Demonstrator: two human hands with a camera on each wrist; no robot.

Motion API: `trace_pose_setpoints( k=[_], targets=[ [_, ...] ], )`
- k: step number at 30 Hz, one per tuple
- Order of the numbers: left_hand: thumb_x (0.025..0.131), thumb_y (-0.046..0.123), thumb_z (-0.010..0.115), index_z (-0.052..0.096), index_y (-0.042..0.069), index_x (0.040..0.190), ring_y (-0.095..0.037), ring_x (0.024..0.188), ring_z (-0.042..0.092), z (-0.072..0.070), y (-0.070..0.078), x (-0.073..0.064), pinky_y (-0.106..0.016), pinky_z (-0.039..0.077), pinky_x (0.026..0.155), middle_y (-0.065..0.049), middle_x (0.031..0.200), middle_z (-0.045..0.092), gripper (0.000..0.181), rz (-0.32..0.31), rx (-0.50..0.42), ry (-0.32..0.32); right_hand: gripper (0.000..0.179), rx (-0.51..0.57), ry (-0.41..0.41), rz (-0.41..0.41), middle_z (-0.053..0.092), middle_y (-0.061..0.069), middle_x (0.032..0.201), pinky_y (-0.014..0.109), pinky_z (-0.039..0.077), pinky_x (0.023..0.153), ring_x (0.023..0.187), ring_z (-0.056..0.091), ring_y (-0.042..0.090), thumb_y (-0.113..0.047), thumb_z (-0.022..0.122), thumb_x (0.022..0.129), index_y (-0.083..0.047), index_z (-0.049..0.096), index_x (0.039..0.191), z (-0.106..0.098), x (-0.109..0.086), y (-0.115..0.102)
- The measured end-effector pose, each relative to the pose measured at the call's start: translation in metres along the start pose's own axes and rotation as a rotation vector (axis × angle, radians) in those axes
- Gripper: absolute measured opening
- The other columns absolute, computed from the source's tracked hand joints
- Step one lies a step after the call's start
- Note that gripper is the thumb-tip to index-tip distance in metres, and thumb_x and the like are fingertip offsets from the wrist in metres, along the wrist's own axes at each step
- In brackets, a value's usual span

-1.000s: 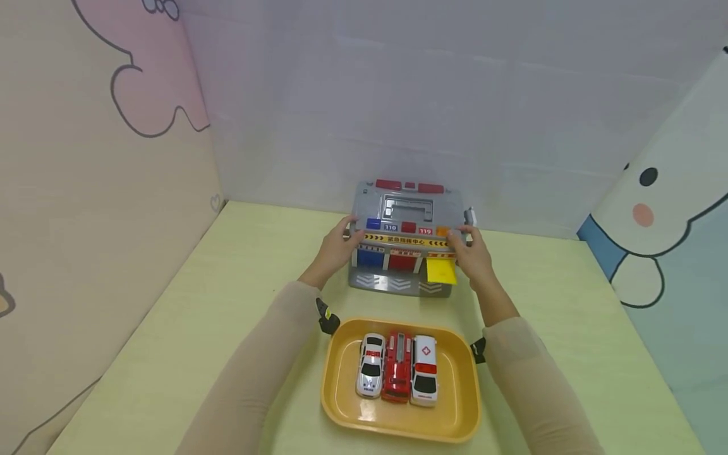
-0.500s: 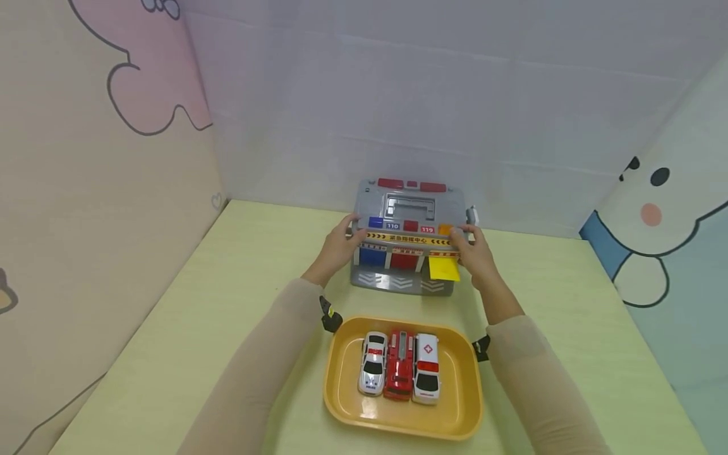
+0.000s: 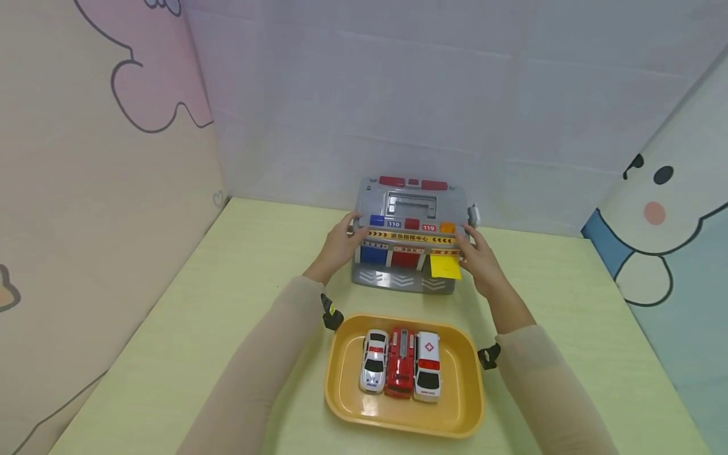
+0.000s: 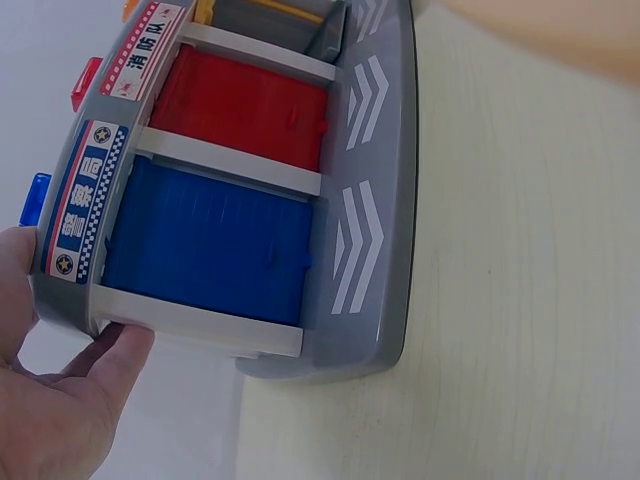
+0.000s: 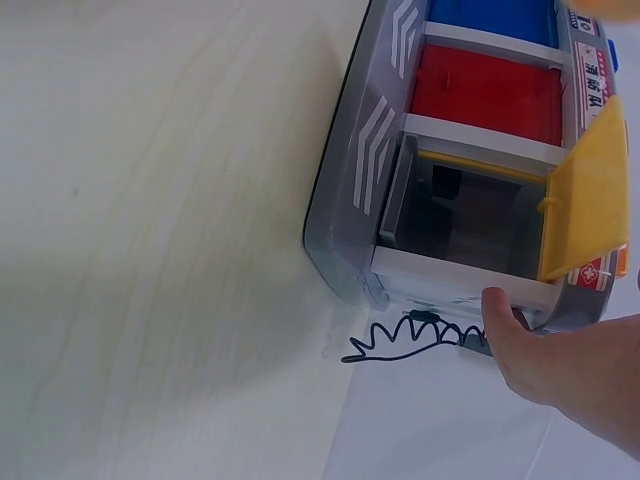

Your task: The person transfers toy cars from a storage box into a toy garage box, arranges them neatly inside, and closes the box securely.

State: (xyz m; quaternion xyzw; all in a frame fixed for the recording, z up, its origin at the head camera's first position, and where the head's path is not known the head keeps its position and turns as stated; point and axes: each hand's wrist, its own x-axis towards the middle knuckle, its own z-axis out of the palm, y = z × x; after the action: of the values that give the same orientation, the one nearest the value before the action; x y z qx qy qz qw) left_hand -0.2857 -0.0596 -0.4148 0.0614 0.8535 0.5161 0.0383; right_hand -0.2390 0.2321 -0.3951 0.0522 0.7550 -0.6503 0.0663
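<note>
A grey toy rescue garage (image 3: 372, 201) stands at the back of the table, with a carrying handle on top and a row of coloured doors in front. My left hand (image 3: 337, 248) grips its left end under the roof edge, near the blue door (image 4: 210, 240). At the other end my right hand (image 3: 483, 262) holds the side, a fingertip against the white post beside the raised yellow door (image 5: 590, 195). Behind that door the bay looks dark inside. The red door (image 5: 488, 97) in the middle is down. Some of the right hand's fingers are hidden.
A yellow tray (image 3: 364, 420) in front of the garage holds a toy police car (image 3: 374, 363), a red fire engine (image 3: 400, 363) and a toy ambulance (image 3: 428, 370) side by side. A coiled black cord (image 5: 400, 340) hangs at the garage's right end. A wall rises close behind.
My right hand has slid slightly right toward the garage's end, uncovering more of the orange button. My left hand keeps its hold; the whole head view has shifted a little.
</note>
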Motion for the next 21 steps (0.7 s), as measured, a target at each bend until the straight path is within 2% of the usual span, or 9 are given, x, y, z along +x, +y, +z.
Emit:
trace_pose_setpoints(
  k=[7, 14, 21],
  targets=[
    [0.103, 0.037, 0.049, 0.037, 0.019, 0.148, -0.030, 0.122, 0.050, 0.000, 0.001, 0.000, -0.044, 0.047, 0.096, -0.014, 0.135, 0.051, 0.050, -0.005, 0.008, 0.001, 0.068, -0.008, -0.001, -0.005, 0.020, 0.028, 0.154, 0.051, 0.023, 0.113, 0.138, 0.025, 0.040, -0.039, 0.040, 0.105, -0.014, 0.006, 0.158, -0.002, -0.007, 0.002],
    [0.103, 0.038, 0.049, 0.037, 0.020, 0.148, -0.030, 0.122, 0.050, 0.001, 0.001, 0.001, -0.045, 0.047, 0.096, -0.015, 0.136, 0.050, 0.050, -0.001, 0.008, -0.009, 0.068, -0.015, 0.005, -0.006, 0.018, 0.030, 0.154, 0.052, 0.023, 0.113, 0.138, 0.023, 0.044, -0.038, 0.040, 0.105, -0.014, 0.005, 0.158, -0.005, -0.023, 0.000],
    [0.102, 0.038, 0.050, 0.037, 0.020, 0.148, -0.030, 0.123, 0.049, 0.002, 0.000, 0.004, -0.046, 0.047, 0.097, -0.015, 0.137, 0.050, 0.051, -0.005, 0.015, -0.005, 0.067, -0.115, 0.027, -0.037, 0.022, 0.029, 0.153, 0.055, 0.025, 0.111, 0.137, 0.026, 0.044, -0.039, 0.042, 0.104, -0.014, 0.010, 0.158, -0.006, -0.035, 0.001]
  ],
)
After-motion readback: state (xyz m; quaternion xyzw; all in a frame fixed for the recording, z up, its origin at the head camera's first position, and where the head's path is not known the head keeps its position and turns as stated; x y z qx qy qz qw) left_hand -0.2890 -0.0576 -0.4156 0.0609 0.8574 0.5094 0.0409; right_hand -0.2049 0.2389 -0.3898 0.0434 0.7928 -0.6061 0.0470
